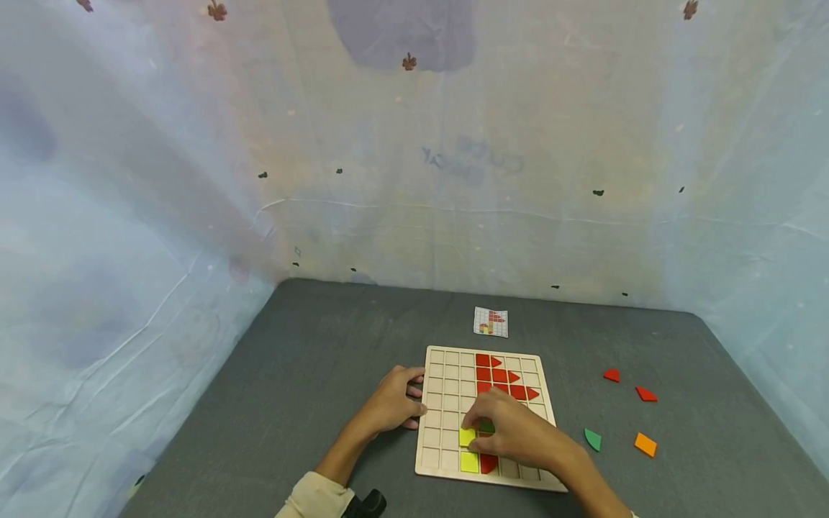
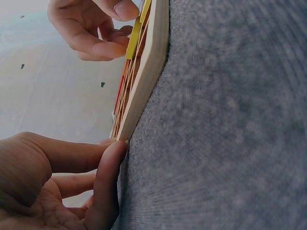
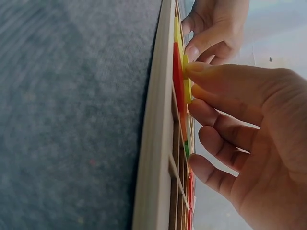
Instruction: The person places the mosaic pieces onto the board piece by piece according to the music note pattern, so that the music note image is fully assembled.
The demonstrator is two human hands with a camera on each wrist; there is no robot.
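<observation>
A wooden grid board lies on the grey surface with coloured tiles in its cells. At its left edge my left hand pinches the rim between thumb and finger, as the left wrist view shows. Over the lower middle, my right hand holds a yellow square tile between thumb and fingertips; it stands slightly proud of the board in the right wrist view. Just below sits another yellow tile, beside a red tile. A green tile is partly hidden by my right hand. Red tiles form rows higher up.
Behind the board lies a small pattern card. To the right are a red quarter-round tile, a red slanted tile, a green quarter-round tile and an orange square tile. A pale cloth wall encloses the table.
</observation>
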